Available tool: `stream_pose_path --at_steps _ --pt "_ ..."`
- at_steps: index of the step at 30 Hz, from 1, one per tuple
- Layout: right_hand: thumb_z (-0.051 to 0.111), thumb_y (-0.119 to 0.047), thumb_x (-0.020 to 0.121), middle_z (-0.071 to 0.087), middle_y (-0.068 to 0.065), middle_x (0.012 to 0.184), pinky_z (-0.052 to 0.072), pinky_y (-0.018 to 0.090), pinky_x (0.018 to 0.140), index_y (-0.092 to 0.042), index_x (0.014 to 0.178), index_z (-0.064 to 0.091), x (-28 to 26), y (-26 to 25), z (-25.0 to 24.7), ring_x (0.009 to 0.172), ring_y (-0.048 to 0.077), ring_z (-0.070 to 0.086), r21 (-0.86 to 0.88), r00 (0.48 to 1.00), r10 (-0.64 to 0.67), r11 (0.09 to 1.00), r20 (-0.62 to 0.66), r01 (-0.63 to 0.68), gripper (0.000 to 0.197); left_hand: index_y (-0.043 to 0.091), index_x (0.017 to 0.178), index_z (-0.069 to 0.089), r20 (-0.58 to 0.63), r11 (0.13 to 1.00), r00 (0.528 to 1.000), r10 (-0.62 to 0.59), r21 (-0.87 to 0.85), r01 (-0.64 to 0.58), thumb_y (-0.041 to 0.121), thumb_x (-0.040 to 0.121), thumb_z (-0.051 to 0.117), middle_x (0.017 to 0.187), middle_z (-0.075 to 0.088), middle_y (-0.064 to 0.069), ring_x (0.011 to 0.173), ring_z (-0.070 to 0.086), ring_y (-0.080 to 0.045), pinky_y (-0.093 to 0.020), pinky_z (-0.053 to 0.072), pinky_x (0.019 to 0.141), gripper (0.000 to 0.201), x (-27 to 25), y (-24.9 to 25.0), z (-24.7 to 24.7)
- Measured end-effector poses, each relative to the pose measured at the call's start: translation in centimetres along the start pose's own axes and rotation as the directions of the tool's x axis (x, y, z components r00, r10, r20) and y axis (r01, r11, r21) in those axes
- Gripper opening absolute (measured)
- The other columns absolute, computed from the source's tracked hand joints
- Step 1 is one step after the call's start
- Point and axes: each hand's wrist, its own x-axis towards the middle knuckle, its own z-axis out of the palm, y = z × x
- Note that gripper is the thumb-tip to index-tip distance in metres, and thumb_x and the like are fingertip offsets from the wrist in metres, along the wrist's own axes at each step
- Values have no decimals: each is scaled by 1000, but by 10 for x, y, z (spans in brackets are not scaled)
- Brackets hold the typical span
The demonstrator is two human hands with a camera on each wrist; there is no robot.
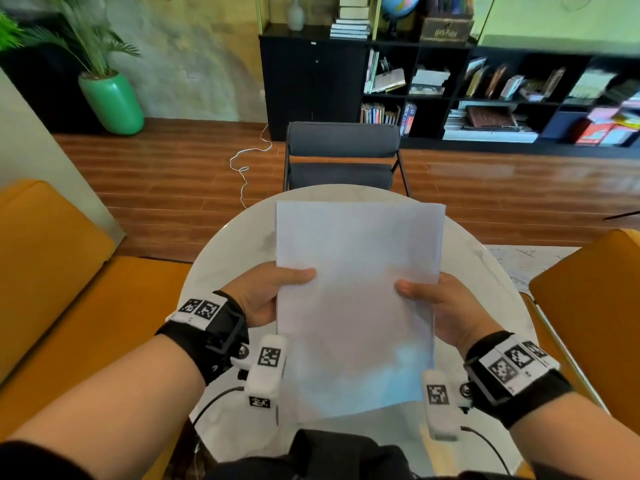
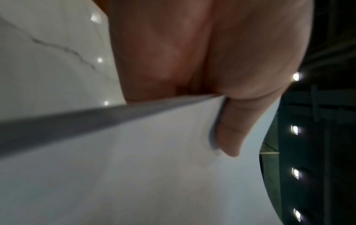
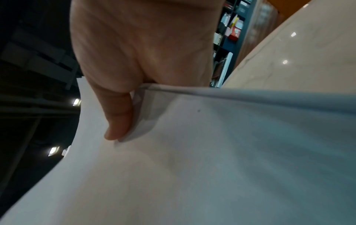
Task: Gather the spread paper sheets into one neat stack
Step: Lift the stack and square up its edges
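Note:
A stack of white paper sheets (image 1: 356, 299) is held up above the round white marble table (image 1: 228, 251), tilted toward me. My left hand (image 1: 273, 292) grips its left edge, thumb on top and fingers hidden underneath. My right hand (image 1: 433, 303) grips the right edge the same way. In the left wrist view the thumb (image 2: 231, 129) presses on the paper stack (image 2: 134, 175). The right wrist view shows my thumb (image 3: 117, 115) on the top sheet (image 3: 212, 167), whose edges lie slightly uneven near the thumb.
A dark grey chair (image 1: 343, 157) stands at the table's far side. Orange seats (image 1: 52, 271) flank the table on the left and on the right (image 1: 595, 306). A black bookshelf (image 1: 485, 91) lines the back wall, and a green plant pot (image 1: 112, 102) stands far left.

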Motion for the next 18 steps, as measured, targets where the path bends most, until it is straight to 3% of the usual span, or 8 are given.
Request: stream_pose_path --at_steps 3,5,7,10,14,16,18 --pt "82 -7 62 75 16 95 59 36 69 -1 98 71 0 3 0 84 33 72 -79 999 23 996 -49 -27 39 9 119 61 -91 984 996 -23 176 39 13 89 62 124 66 -16 114 63 -32 -49 45 104 31 3 -8 -2" --pt "78 0 63 75 15 99 58 37 74 -4 100 71 2 7 2 92 34 71 -152 996 3 988 -92 -17 38 13 121 62 -110 971 994 0 239 27 25 84 65 125 66 -14 116 62 -32 -49 44 106 39 3 -14 -1" --pt "79 -3 62 75 13 99 57 43 82 -10 96 72 5 13 6 96 34 70 -223 990 -29 975 -135 -2 35 17 114 64 -139 958 990 39 287 3 32 81 64 119 69 -11 113 64 -30 -46 48 101 36 4 -19 0" --pt "79 -7 69 77 4 92 56 43 84 -19 85 74 4 15 12 90 25 72 -314 976 -107 948 -187 44 20 24 100 66 -216 935 962 166 344 -84 24 92 60 106 72 -3 103 68 -24 -34 54 87 10 4 -22 2" --pt "75 -7 78 75 -5 89 57 25 73 -26 91 70 -4 9 11 84 9 71 -387 959 -235 908 -159 158 24 24 89 68 -294 927 905 307 308 -214 11 89 62 82 77 8 78 72 -5 -19 56 68 15 1 -20 0" --pt "75 -7 78 74 -8 88 56 24 74 -26 94 68 -5 15 7 84 8 70 -419 968 -197 901 -154 117 26 23 88 70 -305 935 912 276 305 -181 8 88 63 82 78 8 74 72 -4 -15 56 64 16 0 -30 -2" --pt "75 -5 78 73 -3 94 55 33 83 -26 92 68 -5 30 3 89 13 69 -433 981 -102 901 -166 20 25 24 90 70 -319 933 927 198 350 -80 12 88 64 97 76 3 77 72 -5 -17 57 69 13 1 -49 -2"
